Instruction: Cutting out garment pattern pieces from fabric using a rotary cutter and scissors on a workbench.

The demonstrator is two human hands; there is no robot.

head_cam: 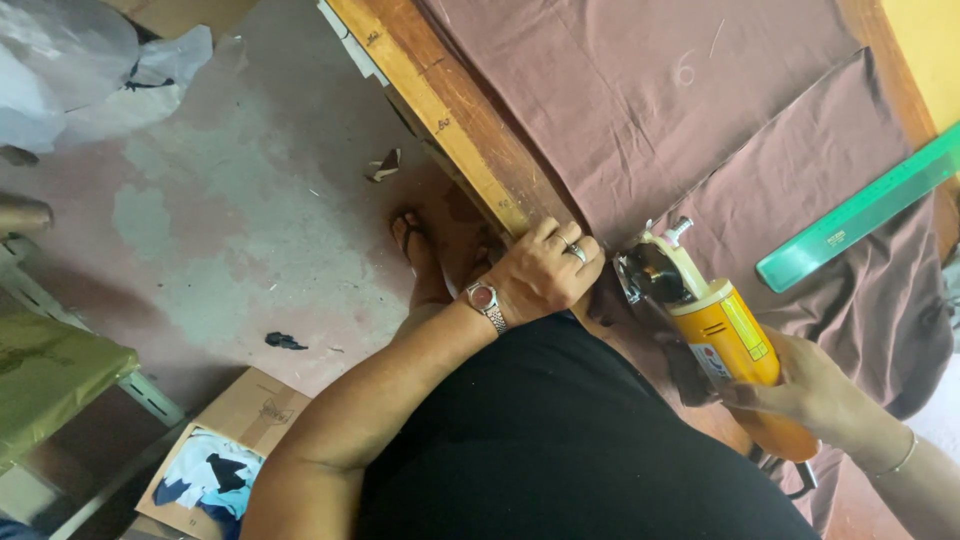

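Head view: worn concrete floor (250,200) at left; one wooden table edge (450,110) running diagonally; one matte maroon cloth (640,100) at upper right; one flat green ruler (860,210) on it; one cylindrical orange electric cutter (715,335), centre right, gripped by right hand (810,390); left hand (545,270) curled, pressing cloth at table edge; one cardboard box (235,445) of scraps, lower left.
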